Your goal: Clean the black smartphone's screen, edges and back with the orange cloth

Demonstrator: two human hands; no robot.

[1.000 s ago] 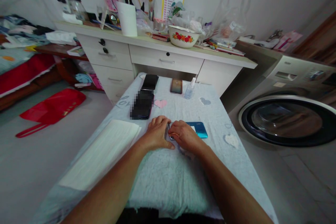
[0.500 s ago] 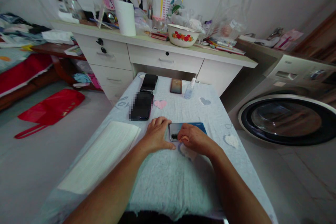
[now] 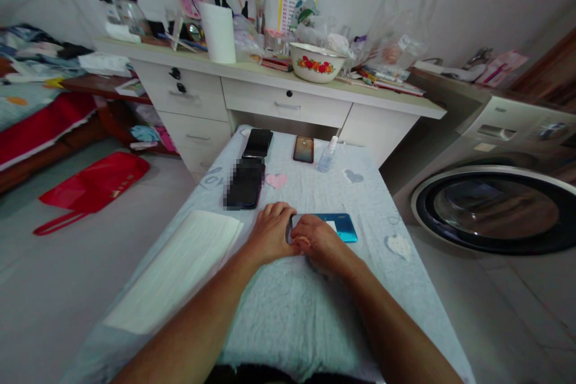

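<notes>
A blue smartphone (image 3: 345, 229) lies back side up on the cloth-covered table, its long side running across in front of me. My left hand (image 3: 272, 233) braces the phone's left end, fingers at the far edge and thumb at the near one. Over the left part of the phone, my right hand (image 3: 317, 243) is closed with bent fingers, pressing a small orange cloth (image 3: 302, 242) against it. The hands meet there and hide that end, including the camera area. Beside the right hand, a pale patch shows on the phone's back.
Two dark phones, one nearer (image 3: 245, 183) and one farther (image 3: 258, 143), lie at the table's left. A brown phone (image 3: 303, 149) and a clear spray bottle (image 3: 327, 155) are at the back. Folded white paper towel (image 3: 180, 270) lies left. A washing machine (image 3: 495, 150) stands right.
My right hand has slid left along the phone with the orange cloth, uncovering more of its blue right part. My left thumb has come closer to the right hand's fingers.
</notes>
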